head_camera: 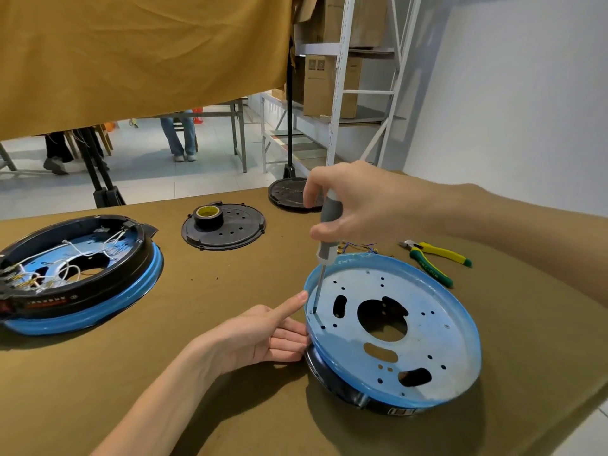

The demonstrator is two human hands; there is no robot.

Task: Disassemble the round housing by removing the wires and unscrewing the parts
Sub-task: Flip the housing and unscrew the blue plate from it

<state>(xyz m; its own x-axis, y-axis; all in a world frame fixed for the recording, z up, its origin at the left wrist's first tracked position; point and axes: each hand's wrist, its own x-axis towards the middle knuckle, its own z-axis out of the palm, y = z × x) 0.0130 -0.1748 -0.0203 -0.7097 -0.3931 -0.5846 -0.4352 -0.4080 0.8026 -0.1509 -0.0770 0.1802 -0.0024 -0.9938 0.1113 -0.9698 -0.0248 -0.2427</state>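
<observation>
A round housing [427,327] lies at the front right of the table, its blue-filmed metal plate facing up over a black ring. My right hand [358,202] grips a grey-handled screwdriver [327,232] held nearly upright, its tip set on a screw at the plate's left edge. My left hand [263,334] rests with straight fingers against the housing's left rim. A second round housing [79,274], black ring on blue, sits at the left with white wires tangled inside.
A black perforated cover [230,230] with a roll of tape [208,216] on it lies at the table's middle back. Another black disc [291,192] sits behind my right hand. Yellow-green pliers [434,258] and loose wires [357,247] lie at the right.
</observation>
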